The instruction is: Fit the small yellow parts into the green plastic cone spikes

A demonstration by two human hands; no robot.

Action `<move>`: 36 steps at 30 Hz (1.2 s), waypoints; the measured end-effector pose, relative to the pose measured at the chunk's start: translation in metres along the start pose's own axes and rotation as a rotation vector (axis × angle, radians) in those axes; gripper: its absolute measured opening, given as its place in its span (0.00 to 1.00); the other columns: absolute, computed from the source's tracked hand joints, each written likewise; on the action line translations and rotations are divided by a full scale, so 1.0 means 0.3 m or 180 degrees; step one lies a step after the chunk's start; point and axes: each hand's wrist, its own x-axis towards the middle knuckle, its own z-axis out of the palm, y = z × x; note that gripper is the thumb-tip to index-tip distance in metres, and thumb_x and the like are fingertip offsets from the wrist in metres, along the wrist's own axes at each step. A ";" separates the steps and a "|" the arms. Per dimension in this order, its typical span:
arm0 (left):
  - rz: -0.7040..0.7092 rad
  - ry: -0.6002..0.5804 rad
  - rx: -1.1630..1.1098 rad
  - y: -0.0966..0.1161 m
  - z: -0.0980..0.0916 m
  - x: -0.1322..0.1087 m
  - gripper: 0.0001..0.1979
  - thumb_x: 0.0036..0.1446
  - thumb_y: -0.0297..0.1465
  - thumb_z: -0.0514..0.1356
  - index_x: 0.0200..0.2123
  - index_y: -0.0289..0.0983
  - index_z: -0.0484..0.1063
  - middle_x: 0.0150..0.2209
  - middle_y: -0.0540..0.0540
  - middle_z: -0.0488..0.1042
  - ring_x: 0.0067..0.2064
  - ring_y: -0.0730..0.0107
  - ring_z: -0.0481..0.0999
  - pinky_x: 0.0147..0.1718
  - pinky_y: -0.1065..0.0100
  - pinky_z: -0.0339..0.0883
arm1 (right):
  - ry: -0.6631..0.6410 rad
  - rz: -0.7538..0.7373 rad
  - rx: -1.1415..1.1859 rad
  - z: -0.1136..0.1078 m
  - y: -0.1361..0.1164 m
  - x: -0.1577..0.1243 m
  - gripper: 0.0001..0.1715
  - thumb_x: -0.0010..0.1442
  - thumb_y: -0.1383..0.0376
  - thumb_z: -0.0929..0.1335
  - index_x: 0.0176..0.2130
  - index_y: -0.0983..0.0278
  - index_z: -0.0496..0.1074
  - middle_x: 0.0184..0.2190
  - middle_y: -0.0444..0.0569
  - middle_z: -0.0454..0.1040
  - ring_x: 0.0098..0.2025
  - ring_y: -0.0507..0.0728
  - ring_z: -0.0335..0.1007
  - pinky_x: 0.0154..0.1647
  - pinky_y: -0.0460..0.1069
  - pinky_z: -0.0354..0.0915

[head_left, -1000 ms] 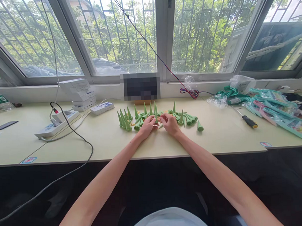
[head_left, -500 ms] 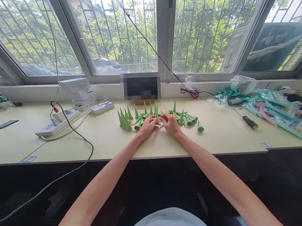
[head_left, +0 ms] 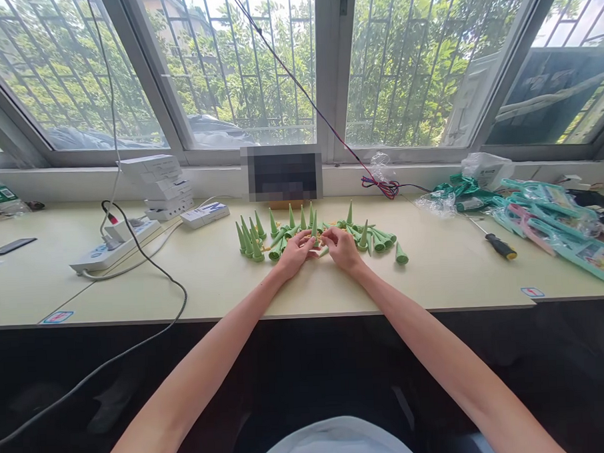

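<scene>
Small green cones are gathered on the table around both hands. My left hand (head_left: 296,252) is closed on an upright green cone (head_left: 315,229), gripped near its base. Close on its right, the fingers of my right hand (head_left: 342,249) are pinched together beside that cone; whatever lies between them is too small to make out. Several upright cones (head_left: 257,250) stand in a group left of my hands. Other cones (head_left: 381,241) lie on their sides to the right, with a single one (head_left: 401,254) apart from them. Small yellowish bits (head_left: 268,244) show among the cones.
A white power strip (head_left: 115,246) with cables and stacked white boxes (head_left: 161,186) are on the left. A screwdriver (head_left: 500,246) and teal packaged items (head_left: 562,215) lie on the right. Behind the cones is a blurred dark object (head_left: 284,174). The table (head_left: 224,283) ends in front of me.
The view has shifted very slightly. Both hands keep nearly the same pose around the upright cone, with no clear change in grip.
</scene>
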 end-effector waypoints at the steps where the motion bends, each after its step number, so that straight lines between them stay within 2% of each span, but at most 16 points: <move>1: 0.0014 -0.0009 -0.0001 -0.002 -0.002 0.001 0.22 0.53 0.37 0.68 0.48 0.34 0.69 0.39 0.42 0.76 0.34 0.67 0.79 0.31 0.66 0.74 | -0.0002 -0.0005 0.0010 0.000 0.001 0.000 0.07 0.58 0.63 0.65 0.29 0.62 0.67 0.25 0.47 0.74 0.27 0.54 0.68 0.33 0.50 0.64; 7: 0.0179 -0.0038 0.0081 -0.008 -0.010 0.003 0.25 0.50 0.38 0.69 0.50 0.35 0.72 0.42 0.42 0.75 0.34 0.70 0.77 0.31 0.66 0.75 | -0.0022 0.0051 0.0196 0.003 0.011 0.002 0.06 0.57 0.63 0.65 0.29 0.62 0.67 0.25 0.47 0.75 0.28 0.55 0.71 0.34 0.50 0.67; 10: 0.0210 -0.0040 0.0052 -0.008 -0.011 0.003 0.26 0.49 0.37 0.70 0.51 0.34 0.73 0.47 0.39 0.74 0.34 0.71 0.78 0.30 0.67 0.75 | -0.0071 0.0223 0.0430 0.005 0.016 0.005 0.07 0.56 0.61 0.66 0.29 0.62 0.67 0.25 0.47 0.75 0.29 0.56 0.73 0.33 0.51 0.68; 12: 0.0187 -0.0014 0.0038 -0.007 -0.011 0.002 0.26 0.49 0.35 0.70 0.51 0.35 0.74 0.52 0.38 0.72 0.34 0.71 0.78 0.30 0.67 0.75 | -0.0108 0.0376 0.0586 0.006 0.019 0.007 0.09 0.55 0.59 0.67 0.29 0.62 0.67 0.24 0.47 0.75 0.27 0.55 0.72 0.29 0.50 0.67; 16: 0.0161 -0.0009 0.0045 -0.006 -0.015 0.001 0.25 0.48 0.34 0.70 0.51 0.36 0.76 0.57 0.38 0.70 0.35 0.71 0.78 0.30 0.68 0.76 | -0.0185 0.0736 0.0914 0.005 0.015 0.007 0.14 0.52 0.56 0.71 0.28 0.63 0.67 0.22 0.47 0.75 0.18 0.51 0.63 0.18 0.47 0.61; 19: 0.0178 -0.0051 0.0087 -0.006 -0.021 0.001 0.25 0.48 0.34 0.70 0.51 0.36 0.77 0.55 0.38 0.73 0.35 0.70 0.78 0.32 0.68 0.76 | -0.0289 0.1117 0.1236 0.000 0.005 0.005 0.17 0.50 0.54 0.73 0.28 0.63 0.68 0.22 0.48 0.75 0.14 0.47 0.56 0.13 0.46 0.55; 23: 0.0223 -0.0052 0.0223 -0.008 -0.024 0.001 0.25 0.48 0.36 0.70 0.51 0.36 0.77 0.52 0.39 0.75 0.35 0.69 0.78 0.34 0.65 0.76 | -0.0327 0.1382 0.1482 -0.007 -0.004 0.004 0.19 0.49 0.53 0.75 0.28 0.64 0.68 0.22 0.48 0.74 0.13 0.47 0.55 0.11 0.45 0.52; 26: 0.0238 -0.0079 0.0287 -0.010 -0.024 0.000 0.26 0.49 0.37 0.70 0.52 0.35 0.76 0.48 0.39 0.77 0.34 0.69 0.78 0.34 0.64 0.76 | -0.0351 0.1291 0.1394 -0.006 -0.002 0.004 0.19 0.51 0.53 0.73 0.27 0.63 0.67 0.22 0.46 0.73 0.14 0.47 0.55 0.12 0.46 0.52; 29: 0.0144 -0.0015 0.0294 -0.013 -0.025 0.001 0.27 0.50 0.36 0.70 0.54 0.34 0.74 0.42 0.40 0.78 0.32 0.70 0.78 0.33 0.64 0.76 | -0.0342 0.0991 0.1113 -0.002 0.004 0.002 0.16 0.53 0.54 0.71 0.27 0.62 0.65 0.21 0.45 0.72 0.15 0.48 0.57 0.15 0.47 0.57; 33: -0.0028 0.0104 0.0311 -0.014 -0.026 0.003 0.28 0.52 0.34 0.69 0.56 0.32 0.72 0.36 0.42 0.78 0.29 0.71 0.76 0.29 0.66 0.74 | -0.0248 0.0328 0.0403 -0.001 0.005 -0.004 0.10 0.56 0.59 0.67 0.28 0.62 0.65 0.22 0.45 0.72 0.22 0.52 0.66 0.27 0.49 0.65; 36: -0.0102 0.0108 0.0331 -0.011 -0.024 0.005 0.27 0.53 0.35 0.68 0.55 0.32 0.73 0.34 0.41 0.78 0.28 0.71 0.76 0.27 0.68 0.72 | -0.0198 0.0059 0.0040 -0.004 -0.001 -0.007 0.07 0.58 0.62 0.65 0.29 0.62 0.66 0.23 0.45 0.73 0.27 0.54 0.70 0.33 0.49 0.66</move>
